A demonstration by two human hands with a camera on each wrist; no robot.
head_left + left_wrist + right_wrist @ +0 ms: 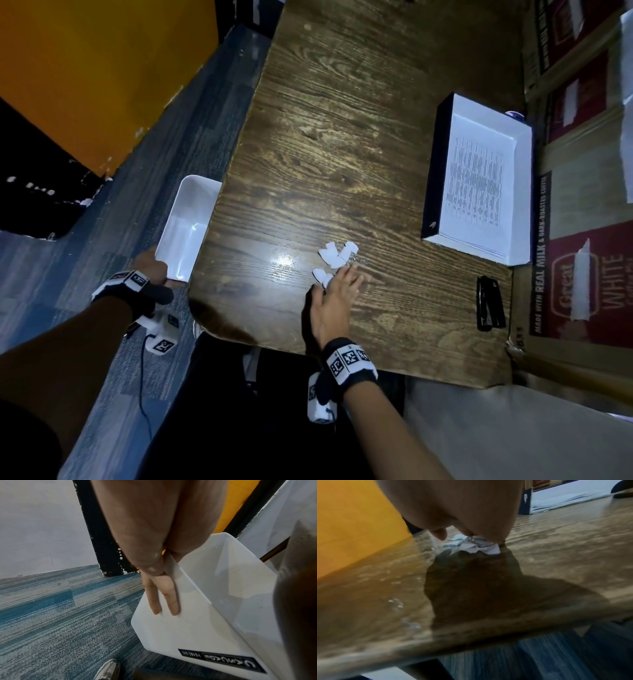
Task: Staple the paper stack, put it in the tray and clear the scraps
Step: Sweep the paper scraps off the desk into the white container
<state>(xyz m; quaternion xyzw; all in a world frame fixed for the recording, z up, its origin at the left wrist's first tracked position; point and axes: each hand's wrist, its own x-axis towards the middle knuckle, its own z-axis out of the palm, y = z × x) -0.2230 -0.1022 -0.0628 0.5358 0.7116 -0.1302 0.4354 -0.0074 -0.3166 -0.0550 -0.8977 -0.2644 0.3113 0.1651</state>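
The printed paper stack (476, 181) lies in the dark-walled tray (431, 164) at the table's right. The black stapler (490, 307) lies just in front of the tray. Several white paper scraps (337, 255) sit near the table's middle front. My right hand (342, 277) lies flat on the table with its fingertips on the nearest scraps (479, 547). My left hand (159, 274) holds a white bin (186, 226) by its rim, against the table's left edge and below the tabletop. Its fingers (163, 597) lie straight along the bin's (197, 628) outer wall. The bin looks empty.
Printed cardboard boxes (582, 274) stand tight against the table's right side. An orange panel (102, 68) and blue carpet (85, 274) lie to the left. My shoe (108, 669) stands on the carpet under the bin.
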